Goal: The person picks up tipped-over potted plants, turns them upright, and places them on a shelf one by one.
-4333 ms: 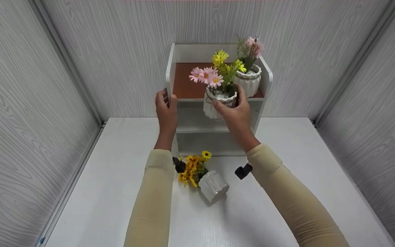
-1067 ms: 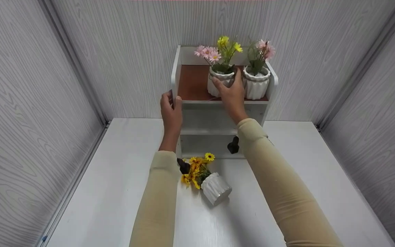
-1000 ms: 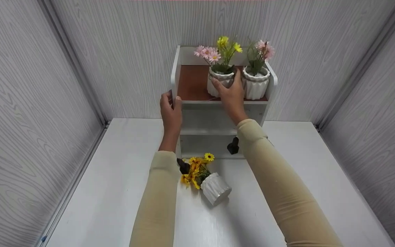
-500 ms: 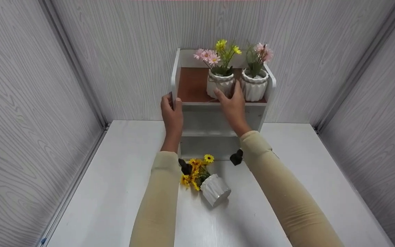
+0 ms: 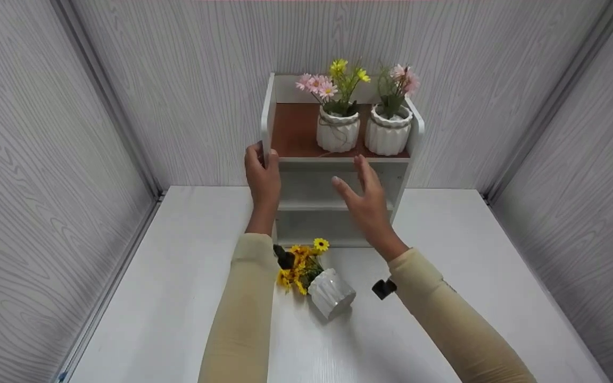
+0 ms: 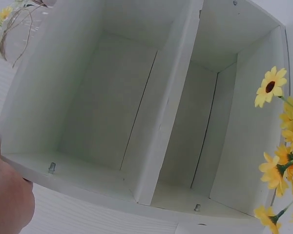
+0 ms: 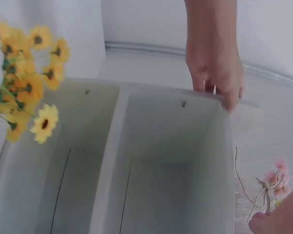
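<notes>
My left hand [image 5: 264, 178] grips the left side panel of a small white shelf [image 5: 267, 114], thumb on the inner side and fingers curled behind. My right hand [image 5: 367, 202], fingers spread and holding nothing, hovers in front of the shelf's open compartments. Just above it, a white ribbed flowerpot [image 5: 337, 134] with pink and yellow flowers stands upright on the brown top board [image 5: 296, 130]. To its right is a second white pot [image 5: 389, 135] with pink flowers. In the right wrist view, the right hand's fingers [image 7: 281, 214] show at the lower right edge.
On the white tabletop [image 5: 195, 276], between my forearms, a third white pot [image 5: 331, 293] lies on its side. Its yellow flowers [image 5: 301, 263] point left, close to the shelf's foot. Grey wood-grain walls [image 5: 179, 80] enclose the table at the back and sides.
My right hand carried the pink-and-yellow flowerpot onto the top board beside the other pot, released it and drew back down toward me. My left hand has kept its grip on the shelf.
</notes>
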Demonstrator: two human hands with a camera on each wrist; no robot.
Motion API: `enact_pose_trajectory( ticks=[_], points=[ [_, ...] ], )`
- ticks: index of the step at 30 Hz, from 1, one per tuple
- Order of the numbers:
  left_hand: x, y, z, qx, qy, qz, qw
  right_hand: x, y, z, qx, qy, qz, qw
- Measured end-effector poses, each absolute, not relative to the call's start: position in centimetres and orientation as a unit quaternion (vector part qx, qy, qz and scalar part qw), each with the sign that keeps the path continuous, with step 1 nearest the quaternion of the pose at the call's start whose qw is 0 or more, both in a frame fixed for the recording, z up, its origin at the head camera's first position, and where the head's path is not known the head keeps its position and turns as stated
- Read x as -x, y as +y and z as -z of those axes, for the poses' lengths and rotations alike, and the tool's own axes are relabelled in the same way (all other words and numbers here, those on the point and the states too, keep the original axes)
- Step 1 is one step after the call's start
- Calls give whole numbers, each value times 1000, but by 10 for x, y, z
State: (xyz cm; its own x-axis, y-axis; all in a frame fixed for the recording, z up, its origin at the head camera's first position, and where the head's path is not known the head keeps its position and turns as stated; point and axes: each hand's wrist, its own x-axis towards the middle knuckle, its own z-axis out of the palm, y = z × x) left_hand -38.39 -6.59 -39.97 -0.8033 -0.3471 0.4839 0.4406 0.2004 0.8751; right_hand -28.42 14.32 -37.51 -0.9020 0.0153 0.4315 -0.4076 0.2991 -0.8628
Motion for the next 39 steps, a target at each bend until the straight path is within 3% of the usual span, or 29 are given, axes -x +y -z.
enact_pose_trajectory(
  ticks=[13, 28, 39],
  points=[
    [384, -70, 401, 40, -706, 638, 304, 224, 150, 450, -83, -847, -508, 131],
    [384, -69, 400, 56, -705, 642, 296, 203, 148, 534, -30, -884, -464, 49],
    [383, -69, 400, 52, -706, 642, 295, 199, 146, 568, -36, -908, -417, 21]
  ],
)
